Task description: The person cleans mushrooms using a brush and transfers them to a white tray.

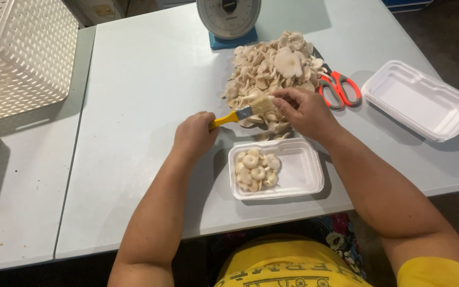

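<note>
While left hand (194, 135) grips yellow brush (233, 116), right hand (305, 110) pinches a mushroom (263, 103), foam tray (304, 172) below

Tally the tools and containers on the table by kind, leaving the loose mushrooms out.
Foam trays: 2, one part-filled and an empty stack
Plastic baskets: 2
Scissors: 1
Brush, in the left hand: 1
Scale: 1
Total: 7

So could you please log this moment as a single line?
left hand: holds yellow brush | right hand: holds mushroom at bristles | foam tray: partly filled | mushroom pile behind
</note>
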